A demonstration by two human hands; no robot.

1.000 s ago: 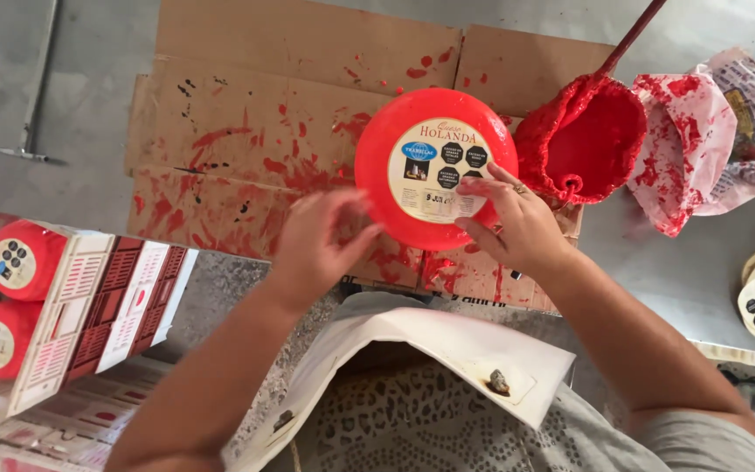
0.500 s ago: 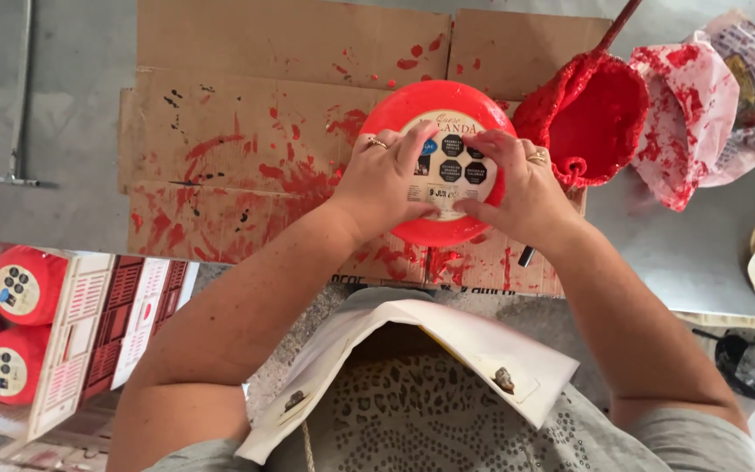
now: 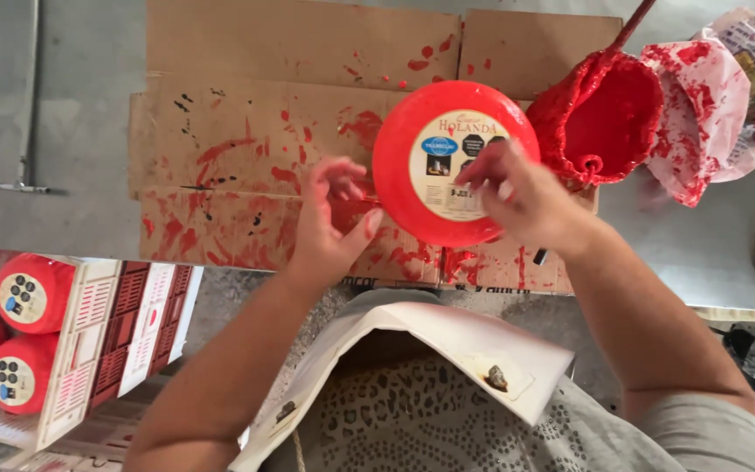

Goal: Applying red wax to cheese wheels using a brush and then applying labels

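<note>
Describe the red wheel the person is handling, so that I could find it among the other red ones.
Start at the paint-spattered cardboard sheet on the grey table. Near its right end lies a round red wheel with a cream round label, the right hand resting on it and the left hand beside it. Unlike the red wheels in the crate at lower left, it lies alone, label up.

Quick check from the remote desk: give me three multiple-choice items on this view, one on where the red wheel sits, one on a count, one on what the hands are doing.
1. The red cheese wheel lies on: A) stained cardboard B) a crate C) bare metal.
2. Labelled red wheels visible in the crate at left: A) none B) two C) five.
3. The left hand is: A) flat on the label B) open beside the wheel C) holding the red pot.

Answers: 1 A, splattered cardboard lies under it. 2 B, two round labels show there. 3 B, its fingers are spread at the wheel's edge, while the right hand rests on the label.
</note>
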